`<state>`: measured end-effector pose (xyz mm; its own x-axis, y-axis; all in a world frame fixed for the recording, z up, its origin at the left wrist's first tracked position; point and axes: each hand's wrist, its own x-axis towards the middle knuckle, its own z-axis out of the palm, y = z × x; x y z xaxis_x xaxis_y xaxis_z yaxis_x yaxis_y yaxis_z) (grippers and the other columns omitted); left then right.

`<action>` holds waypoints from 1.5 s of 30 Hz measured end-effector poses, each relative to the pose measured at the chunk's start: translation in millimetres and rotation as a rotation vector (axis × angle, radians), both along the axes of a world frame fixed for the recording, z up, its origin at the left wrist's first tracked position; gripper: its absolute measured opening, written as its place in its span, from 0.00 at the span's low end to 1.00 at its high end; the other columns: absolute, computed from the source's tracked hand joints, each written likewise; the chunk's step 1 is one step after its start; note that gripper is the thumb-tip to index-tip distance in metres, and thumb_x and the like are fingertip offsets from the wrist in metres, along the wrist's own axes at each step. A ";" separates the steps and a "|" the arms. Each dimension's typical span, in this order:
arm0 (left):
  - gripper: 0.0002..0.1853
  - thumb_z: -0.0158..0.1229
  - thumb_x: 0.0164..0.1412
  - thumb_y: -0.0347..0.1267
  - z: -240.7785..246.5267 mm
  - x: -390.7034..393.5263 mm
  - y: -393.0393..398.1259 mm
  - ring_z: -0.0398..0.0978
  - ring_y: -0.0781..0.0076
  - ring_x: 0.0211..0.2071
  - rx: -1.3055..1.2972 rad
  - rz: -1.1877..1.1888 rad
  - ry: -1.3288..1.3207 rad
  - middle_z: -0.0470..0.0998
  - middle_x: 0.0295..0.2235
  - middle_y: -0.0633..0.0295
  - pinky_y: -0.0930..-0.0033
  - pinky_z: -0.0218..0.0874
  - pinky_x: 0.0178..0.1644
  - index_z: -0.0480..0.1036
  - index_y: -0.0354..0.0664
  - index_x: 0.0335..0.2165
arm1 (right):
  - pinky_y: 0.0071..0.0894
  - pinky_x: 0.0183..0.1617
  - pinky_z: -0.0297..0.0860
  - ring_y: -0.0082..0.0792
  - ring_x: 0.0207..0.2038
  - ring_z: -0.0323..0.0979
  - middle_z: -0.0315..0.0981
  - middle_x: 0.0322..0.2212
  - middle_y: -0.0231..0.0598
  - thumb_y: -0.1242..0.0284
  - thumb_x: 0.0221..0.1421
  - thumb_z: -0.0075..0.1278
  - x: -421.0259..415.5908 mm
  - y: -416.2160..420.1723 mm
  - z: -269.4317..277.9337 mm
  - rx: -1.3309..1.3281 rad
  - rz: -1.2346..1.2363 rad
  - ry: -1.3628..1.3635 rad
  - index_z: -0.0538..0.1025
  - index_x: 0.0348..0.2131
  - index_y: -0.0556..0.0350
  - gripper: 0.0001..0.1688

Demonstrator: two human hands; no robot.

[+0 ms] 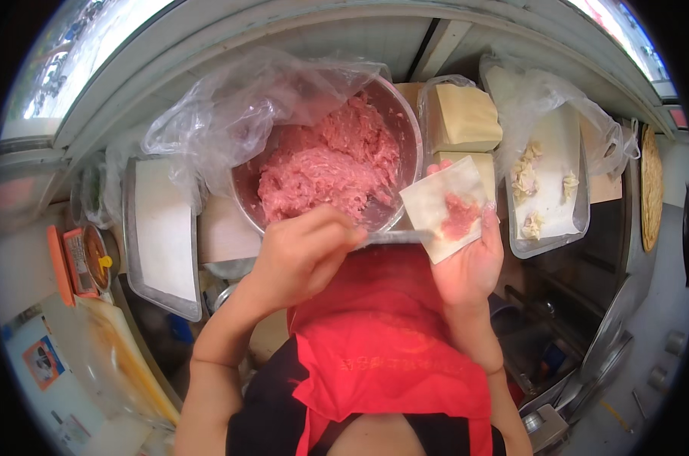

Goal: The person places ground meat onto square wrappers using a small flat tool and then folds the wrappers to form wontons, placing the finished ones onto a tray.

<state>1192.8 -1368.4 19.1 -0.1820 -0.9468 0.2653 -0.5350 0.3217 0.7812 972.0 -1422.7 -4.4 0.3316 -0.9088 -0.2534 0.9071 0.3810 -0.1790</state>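
My right hand is palm up and holds a thin square dough wrapper. A smear of pink minced meat lies on the wrapper. My left hand is by the near rim of a metal bowl, fingers curled in. A flat grey metal strip shows between my hands; I cannot tell whether my left fingers grip it. Inside the bowl is a large mass of minced meat, partly covered by a clear plastic bag.
Stacked wrappers stand right of the bowl. Farther right, a lined metal tray holds several folded dumplings under clear plastic. A white-lined tray lies to the left, near a container of reddish sauce. A red apron covers my front.
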 end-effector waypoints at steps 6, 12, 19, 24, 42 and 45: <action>0.07 0.60 0.55 0.18 2.5 -7.5 -3.4 0.76 0.60 0.28 0.005 0.272 -0.057 0.76 0.28 0.54 0.64 0.65 0.32 0.76 0.34 0.34 | 0.58 0.72 0.43 0.51 0.70 0.45 0.46 0.67 0.53 0.62 0.70 0.27 16.8 9.4 10.3 -0.038 0.129 0.180 0.50 0.66 0.68 0.34; 0.08 0.58 0.57 0.23 -1.0 40.0 1.4 0.76 0.54 0.28 0.157 0.349 -0.451 0.76 0.30 0.52 0.60 0.67 0.32 0.75 0.39 0.38 | 0.56 0.71 0.47 0.54 0.68 0.50 0.52 0.65 0.56 0.59 0.70 0.29 -0.4 3.0 -3.7 -0.058 0.008 -0.053 0.52 0.65 0.70 0.36; 0.05 0.58 0.57 0.20 15.7 14.9 10.8 0.76 0.70 0.31 0.642 0.167 0.566 0.77 0.30 0.56 0.75 0.64 0.37 0.77 0.34 0.34 | 0.66 0.71 0.43 0.59 0.70 0.43 0.54 0.64 0.53 0.59 0.71 0.28 17.0 5.8 0.8 0.009 0.177 -0.032 0.54 0.65 0.62 0.33; 0.10 0.60 0.52 0.18 1.2 12.0 6.8 0.76 0.65 0.31 0.034 0.205 -0.014 0.76 0.29 0.56 0.72 0.66 0.34 0.79 0.38 0.35 | 0.67 0.66 0.49 0.50 0.52 0.62 0.67 0.41 0.43 0.52 0.70 0.29 8.5 -5.0 1.6 0.010 0.088 -0.140 0.70 0.44 0.53 0.27; 0.13 0.62 0.45 0.23 11.7 -3.8 4.2 0.72 0.73 0.21 -0.389 0.020 -0.287 0.74 0.26 0.65 0.72 0.60 0.20 0.78 0.39 0.35 | 0.44 0.57 0.67 0.40 0.46 0.73 0.73 0.39 0.40 0.69 0.70 0.39 10.9 11.0 -10.8 -0.086 0.180 -0.046 0.67 0.45 0.54 0.10; 0.13 0.61 0.46 0.22 14.9 -11.1 4.0 0.73 0.71 0.21 -0.329 0.085 -0.426 0.74 0.26 0.63 0.71 0.62 0.21 0.78 0.38 0.35 | 0.45 0.58 0.68 0.39 0.44 0.73 0.71 0.33 0.36 0.72 0.69 0.41 16.8 7.4 11.1 0.083 0.151 0.148 0.68 0.44 0.56 0.08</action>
<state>1181.6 -1364.5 34.0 -0.2648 -0.8422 0.4696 -0.8168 0.4547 0.3549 988.8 -1415.3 6.7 0.4160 -0.8256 -0.3812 0.8047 0.5295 -0.2685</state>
